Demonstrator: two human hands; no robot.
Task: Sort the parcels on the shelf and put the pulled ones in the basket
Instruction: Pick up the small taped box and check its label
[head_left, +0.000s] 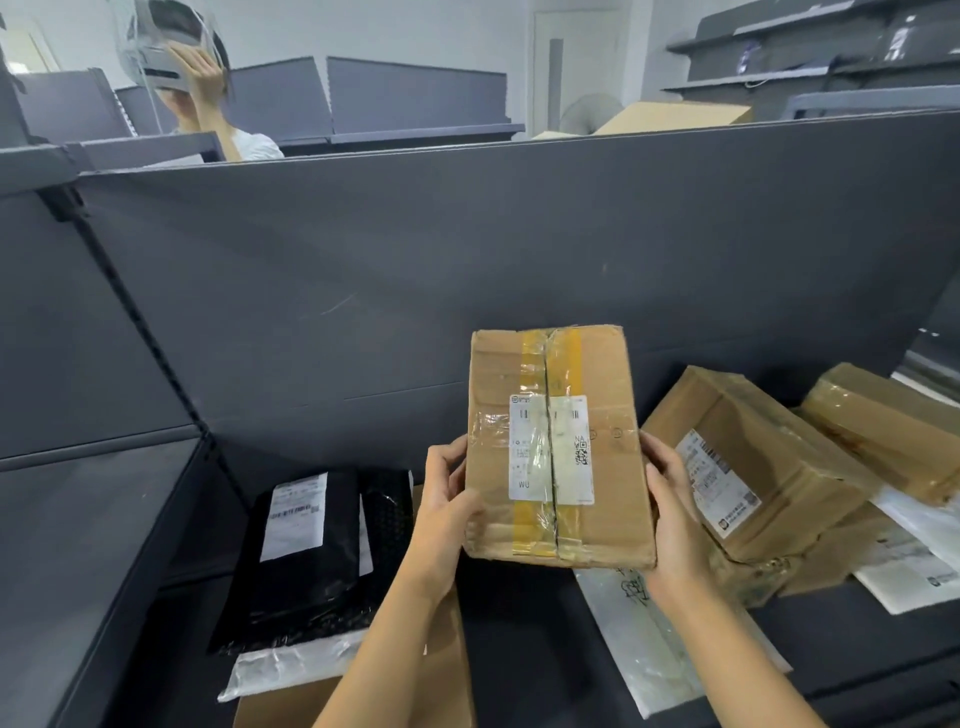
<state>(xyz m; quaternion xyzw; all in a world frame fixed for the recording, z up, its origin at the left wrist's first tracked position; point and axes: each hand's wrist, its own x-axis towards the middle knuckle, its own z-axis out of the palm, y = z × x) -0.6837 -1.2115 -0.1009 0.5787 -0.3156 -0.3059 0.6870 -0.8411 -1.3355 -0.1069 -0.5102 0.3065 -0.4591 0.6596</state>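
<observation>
A brown cardboard parcel (602, 364) with yellow tape and a white label is held up above the dark shelf (530, 639). My left hand (445, 512) grips its left edge and my right hand (670, 514) grips its right edge. The label faces me. No basket is in view.
Black plastic mailers (306, 551) lie at the shelf's left. Two taped cardboard boxes (753, 467) (883, 421) and white mailers (644, 644) lie at the right. A flat cardboard piece (447, 670) sits below my left arm. The shelf's dark back panel (467, 260) rises behind. A person stands beyond it at the top left.
</observation>
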